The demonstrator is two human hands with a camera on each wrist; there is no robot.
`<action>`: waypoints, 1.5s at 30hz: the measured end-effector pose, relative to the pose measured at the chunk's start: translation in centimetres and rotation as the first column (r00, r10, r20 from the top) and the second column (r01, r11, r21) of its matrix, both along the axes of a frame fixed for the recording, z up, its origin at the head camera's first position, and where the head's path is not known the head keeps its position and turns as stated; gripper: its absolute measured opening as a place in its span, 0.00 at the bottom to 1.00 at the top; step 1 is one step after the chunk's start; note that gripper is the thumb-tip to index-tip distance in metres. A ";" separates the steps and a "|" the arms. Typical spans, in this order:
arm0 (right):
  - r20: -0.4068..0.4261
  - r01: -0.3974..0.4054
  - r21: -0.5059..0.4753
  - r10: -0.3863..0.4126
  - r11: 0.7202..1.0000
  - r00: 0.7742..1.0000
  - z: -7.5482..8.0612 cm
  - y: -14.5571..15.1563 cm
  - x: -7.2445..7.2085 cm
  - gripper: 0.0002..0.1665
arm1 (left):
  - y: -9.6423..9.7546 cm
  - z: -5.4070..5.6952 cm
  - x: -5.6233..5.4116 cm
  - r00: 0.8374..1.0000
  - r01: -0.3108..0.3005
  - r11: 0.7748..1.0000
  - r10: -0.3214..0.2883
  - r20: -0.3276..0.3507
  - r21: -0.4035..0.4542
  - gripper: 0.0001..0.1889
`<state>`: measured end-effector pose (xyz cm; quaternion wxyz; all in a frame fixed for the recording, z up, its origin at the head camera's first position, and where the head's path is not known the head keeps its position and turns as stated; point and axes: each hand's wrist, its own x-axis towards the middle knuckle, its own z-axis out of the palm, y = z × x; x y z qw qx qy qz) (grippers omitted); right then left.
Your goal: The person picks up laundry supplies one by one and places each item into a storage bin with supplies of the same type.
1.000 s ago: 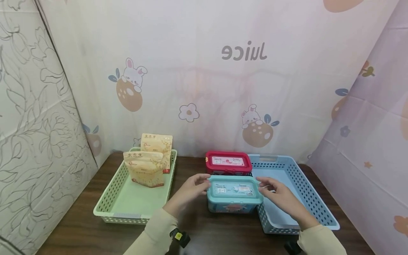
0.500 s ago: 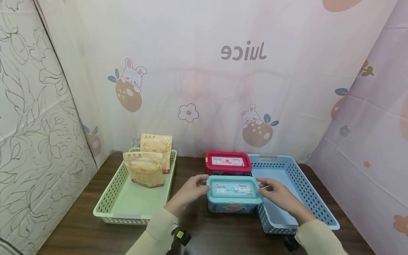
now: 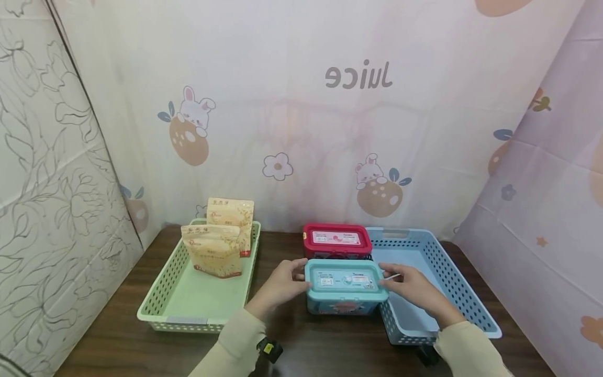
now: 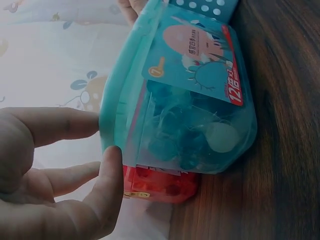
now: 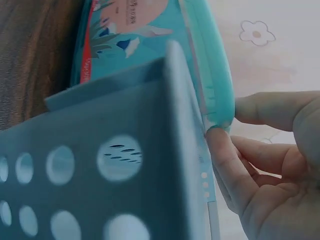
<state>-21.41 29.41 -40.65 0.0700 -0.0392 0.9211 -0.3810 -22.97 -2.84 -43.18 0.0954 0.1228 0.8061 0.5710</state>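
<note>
Left hand (image 3: 284,285) and right hand (image 3: 409,287) sit slightly further inward than before, fingers (image 4: 65,123) clamping the teal tub (image 3: 347,289) by its lid (image 3: 346,278); seemingly the gripping step, lifting calls for even hold.

over the last second i see the left hand (image 3: 281,285) shift slightly right, its thumb now lower along the end of the teal lid (image 3: 346,281), toward the near edge. the left wrist camera (image 3: 270,350) has slid a touch right with it. the right hand (image 3: 412,290) has eased a little left; its sleeve (image 3: 471,351) and wrist camera sit further left and higher in my head view. that view has drifted too, so the backdrop (image 3: 301,131) lies slightly further left.
</note>
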 end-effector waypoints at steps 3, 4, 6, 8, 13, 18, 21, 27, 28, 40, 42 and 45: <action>0.015 0.004 0.000 -0.004 1.000 1.000 0.0 0.1 -0.1 0.36 | 0.0 0.1 0.0 1.000 0.002 1.000 -0.002 -0.006 -0.012 0.31; 0.021 0.007 0.003 -0.007 1.000 1.000 0.1 0.1 -0.1 0.36 | 0.0 0.1 0.0 1.000 0.004 1.000 -0.004 -0.005 -0.013 0.31; 0.029 0.008 0.003 -0.008 1.000 1.000 0.2 0.1 -0.1 0.36 | 0.0 0.1 0.0 1.000 0.005 1.000 -0.005 0.001 -0.018 0.31; 0.033 0.004 0.000 -0.004 1.000 0.999 0.3 0.1 -0.2 0.35 | 0.0 0.1 0.0 1.000 0.008 1.000 -0.008 0.005 -0.017 0.31; 0.040 -0.013 -0.011 0.014 1.000 0.999 0.5 0.1 -0.4 0.35 | -0.1 0.3 -0.1 1.000 0.010 1.000 -0.010 0.005 -0.026 0.32; 0.030 -0.040 0.002 0.040 0.999 0.999 0.8 -0.2 -0.6 0.33 | -0.1 0.3 -0.1 1.000 0.004 0.999 -0.004 -0.002 -0.047 0.32; 0.016 -0.050 0.033 0.050 0.998 0.999 1.0 -0.5 -0.5 0.31 | -0.1 0.3 0.0 1.000 0.002 0.999 -0.002 -0.014 -0.054 0.32; -0.012 -0.084 0.080 0.085 0.993 0.996 1.4 -0.9 -0.6 0.29 | -0.1 0.5 0.0 1.000 0.002 0.998 -0.003 -0.018 -0.067 0.32; -0.013 -0.085 0.083 0.087 0.993 0.996 1.4 -0.9 -0.6 0.29 | -0.1 0.6 -0.1 1.000 0.004 0.998 -0.005 -0.020 -0.070 0.32; 0.000 -0.105 0.087 0.105 0.991 0.994 1.7 -1.0 -0.5 0.30 | -0.4 0.7 0.1 0.999 0.030 0.996 -0.032 -0.032 -0.079 0.32; 0.002 -0.109 0.088 0.110 0.990 0.994 1.7 -1.0 -0.6 0.30 | -0.5 0.7 0.1 0.999 0.029 0.996 -0.032 -0.030 -0.083 0.32; 0.003 -0.119 0.085 0.119 0.989 0.993 1.7 -1.3 -0.7 0.30 | -0.7 0.7 0.1 0.999 0.024 0.996 -0.028 -0.034 -0.087 0.32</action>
